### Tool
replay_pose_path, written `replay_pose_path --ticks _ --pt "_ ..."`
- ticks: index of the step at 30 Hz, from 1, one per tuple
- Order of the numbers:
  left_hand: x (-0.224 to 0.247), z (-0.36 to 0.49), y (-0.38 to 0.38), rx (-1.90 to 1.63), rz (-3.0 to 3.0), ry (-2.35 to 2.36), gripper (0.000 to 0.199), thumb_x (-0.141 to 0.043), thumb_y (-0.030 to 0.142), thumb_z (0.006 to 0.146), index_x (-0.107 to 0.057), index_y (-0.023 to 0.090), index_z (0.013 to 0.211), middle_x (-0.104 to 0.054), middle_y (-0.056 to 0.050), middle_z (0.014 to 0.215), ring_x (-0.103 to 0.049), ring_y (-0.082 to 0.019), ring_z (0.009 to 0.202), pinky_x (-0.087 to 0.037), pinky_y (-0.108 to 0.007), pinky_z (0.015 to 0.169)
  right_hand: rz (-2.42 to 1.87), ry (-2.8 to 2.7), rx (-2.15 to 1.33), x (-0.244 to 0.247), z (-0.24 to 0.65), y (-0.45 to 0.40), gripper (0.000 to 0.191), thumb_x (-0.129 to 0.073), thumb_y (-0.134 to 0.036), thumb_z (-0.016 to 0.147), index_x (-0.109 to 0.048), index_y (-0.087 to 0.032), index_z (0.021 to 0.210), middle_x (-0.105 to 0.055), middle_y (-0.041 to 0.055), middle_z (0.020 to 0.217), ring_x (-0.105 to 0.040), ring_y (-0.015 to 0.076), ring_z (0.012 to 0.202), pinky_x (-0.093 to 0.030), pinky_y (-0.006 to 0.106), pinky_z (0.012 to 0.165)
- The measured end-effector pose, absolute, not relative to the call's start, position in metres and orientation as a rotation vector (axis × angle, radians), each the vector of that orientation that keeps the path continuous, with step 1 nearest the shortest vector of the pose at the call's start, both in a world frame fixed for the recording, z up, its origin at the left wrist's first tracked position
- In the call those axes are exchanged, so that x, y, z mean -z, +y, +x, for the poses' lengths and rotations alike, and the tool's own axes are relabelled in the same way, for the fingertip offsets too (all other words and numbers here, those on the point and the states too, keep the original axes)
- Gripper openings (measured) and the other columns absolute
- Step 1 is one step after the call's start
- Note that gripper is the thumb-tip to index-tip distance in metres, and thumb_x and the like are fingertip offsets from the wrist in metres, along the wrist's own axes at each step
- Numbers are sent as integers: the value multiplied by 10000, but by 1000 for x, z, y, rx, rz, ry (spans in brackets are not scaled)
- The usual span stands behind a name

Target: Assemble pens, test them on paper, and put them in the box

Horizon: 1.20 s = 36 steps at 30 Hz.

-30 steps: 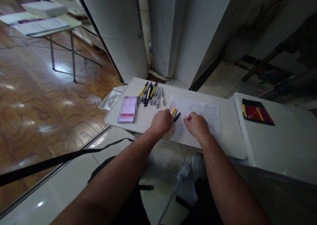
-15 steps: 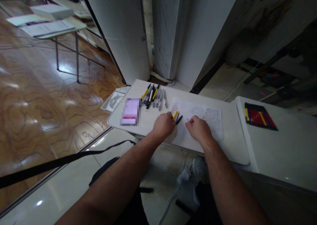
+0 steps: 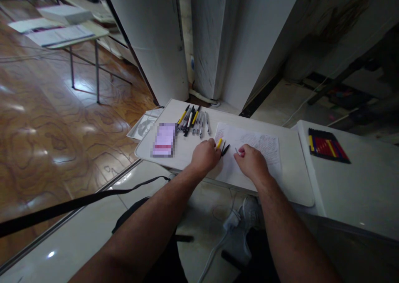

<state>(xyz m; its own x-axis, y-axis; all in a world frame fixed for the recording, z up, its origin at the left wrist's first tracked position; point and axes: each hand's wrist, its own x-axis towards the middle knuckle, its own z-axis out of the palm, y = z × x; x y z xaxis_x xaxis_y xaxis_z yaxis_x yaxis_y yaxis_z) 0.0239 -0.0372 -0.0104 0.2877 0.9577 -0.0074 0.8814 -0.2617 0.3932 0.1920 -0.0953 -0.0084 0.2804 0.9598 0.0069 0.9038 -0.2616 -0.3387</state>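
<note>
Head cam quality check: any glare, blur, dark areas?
Head view: white glare spots on the wood-patterned floor; head view: upper right in deep shadow; head view: purple rectangle pixelated; head view: marks on the sheet too soft to read, though left hand and right hand show clear outlines.

One head cam live, seeing from 6 o'clock, tipped fwd & down, white tbl close below near ctr, wood flr farther off toward 9.

one sheet, one pouch, perhaps fourteen loose pens
</note>
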Motion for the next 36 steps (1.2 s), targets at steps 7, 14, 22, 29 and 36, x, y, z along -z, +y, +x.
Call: replay_pose_path --ticks 7,14,22,29,36 --pt "12 25 -36 -312 2218 1677 201 -569 312 841 -633 181 979 -719 -99 923 -676 -241 877 -489 -307 745 -2274 -1699 -300 6 191 -95 211 -623 -316 822 -645 -184 985 -709 70 932 -650 200 858 -450 286 737" --pt "11 26 -36 -260 2172 1685 219 -556 284 849 -641 187 1026 -723 -103 949 -677 -243 909 -494 -312 778 -2279 -1702 -292 6 191 -96 219 -631 -312 817 -647 -185 994 -709 66 935 -649 201 859 -449 285 732" --pt "11 27 -37 -276 2195 1689 218 -541 267 849 -631 170 1022 -720 -118 947 -679 -244 897 -492 -313 775 -2277 -1708 -298 8 192 -96 215 -632 -310 821 -646 -180 991 -714 71 943 -649 197 868 -448 284 752" --pt "11 26 -37 -273 2193 1684 222 -543 273 848 -631 161 1017 -718 -123 966 -676 -240 912 -492 -311 791 -2284 -1708 -296 7 191 -97 214 -633 -319 825 -643 -188 993 -714 66 938 -653 194 859 -449 279 729" --pt "9 26 -36 -268 2184 1690 212 -537 253 842 -630 171 1015 -720 -119 951 -679 -258 907 -499 -327 769 -2299 -1701 -307 7 191 -96 219 -629 -318 826 -644 -190 1003 -713 67 950 -654 195 862 -449 281 730"
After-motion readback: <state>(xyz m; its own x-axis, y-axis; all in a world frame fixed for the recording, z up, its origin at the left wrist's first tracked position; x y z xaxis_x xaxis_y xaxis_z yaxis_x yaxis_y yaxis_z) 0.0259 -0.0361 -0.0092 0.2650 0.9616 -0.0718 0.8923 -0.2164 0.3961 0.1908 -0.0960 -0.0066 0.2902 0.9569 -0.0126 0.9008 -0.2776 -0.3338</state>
